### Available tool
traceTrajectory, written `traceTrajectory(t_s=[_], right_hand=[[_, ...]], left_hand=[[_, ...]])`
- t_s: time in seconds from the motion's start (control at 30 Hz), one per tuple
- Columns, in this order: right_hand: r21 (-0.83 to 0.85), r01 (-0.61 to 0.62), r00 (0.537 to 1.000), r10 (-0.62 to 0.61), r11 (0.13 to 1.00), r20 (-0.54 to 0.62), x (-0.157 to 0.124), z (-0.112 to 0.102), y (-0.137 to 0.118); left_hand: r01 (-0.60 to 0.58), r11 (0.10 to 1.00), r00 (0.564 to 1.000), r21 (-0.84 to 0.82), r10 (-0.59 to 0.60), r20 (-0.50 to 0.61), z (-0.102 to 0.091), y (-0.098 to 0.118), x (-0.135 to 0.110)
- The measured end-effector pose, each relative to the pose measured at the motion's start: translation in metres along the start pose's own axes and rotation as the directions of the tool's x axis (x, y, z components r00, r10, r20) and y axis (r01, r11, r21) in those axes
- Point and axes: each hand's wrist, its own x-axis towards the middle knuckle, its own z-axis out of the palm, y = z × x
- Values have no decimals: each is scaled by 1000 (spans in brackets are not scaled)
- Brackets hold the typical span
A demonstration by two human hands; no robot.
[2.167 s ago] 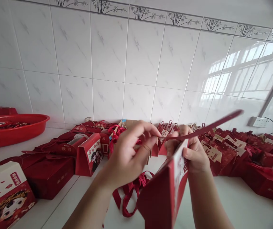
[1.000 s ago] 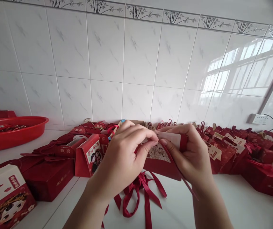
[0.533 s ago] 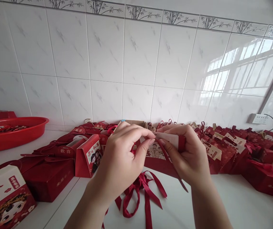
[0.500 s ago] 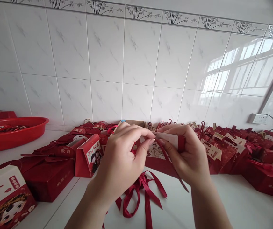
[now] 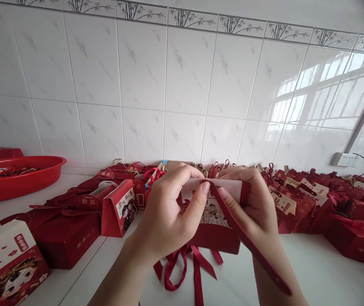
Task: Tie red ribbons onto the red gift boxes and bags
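In the middle, my left hand (image 5: 175, 208) and my right hand (image 5: 253, 204) hold a small red and white gift box (image 5: 215, 238) with a line drawing on its front. A narrow dark red strap (image 5: 258, 250) runs from the box's top edge down across my right wrist, its free end hanging loose. My left thumb presses that strap at the top edge, fingers behind the box. My right thumb lies beside the strap, with the other fingers curled round the box's right side. Below, a pile of dark red ribbon (image 5: 176, 274) lies on the white tabletop, partly hidden by the box.
Red gift boxes (image 5: 67, 233) stand in rows on the left, and many more boxes (image 5: 354, 233) fill the right. A red basin (image 5: 35, 178) holds small wrapped things. A cardboard box (image 5: 182, 163) is behind my hands. The tiled wall (image 5: 182, 72) has a socket (image 5: 344, 160).
The gift box has tilted so more of its front shows, lower over the ribbon pile. The strap's free end has swung down and right, and my left thumb has straightened onto the strap.
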Motion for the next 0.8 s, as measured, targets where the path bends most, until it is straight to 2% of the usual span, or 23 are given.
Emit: traceTrajectory(t_s=[0.1, 0.3, 0.4, 0.53, 0.6, 0.63, 0.7, 0.8], right_hand=[[11, -63, 998, 64, 998, -16, 0, 1, 0], [122, -180, 983, 183, 976, -15, -5, 4, 2], [165, -210, 978, 208, 964, 28, -7, 6, 3], [188, -182, 981, 165, 965, 102, -6, 8, 7], [231, -129, 990, 113, 964, 79, -4, 9, 10], [260, -101, 995, 96, 960, 35, -3, 9, 11], [306, -55, 994, 81, 950, -74, -2, 10, 14], [308, 17, 980, 45, 951, -195, -2, 8, 16]], left_hand=[[16, 999, 999, -51, -18, -32, 3, -2, 2], [-90, 994, 986, 55, 97, -139, 5, -6, 1], [-94, 990, 970, 104, 115, -214, 4, -11, 1], [-9, 996, 963, 92, 33, -266, 2, -20, 2], [9, 993, 955, 114, 25, -294, 2, -24, 3], [-11, 990, 948, 143, 56, -312, 2, -26, 4], [-123, 970, 918, 209, 191, -347, 2, -27, 4], [-380, 881, 819, 282, 462, -339, 3, -26, 3]])
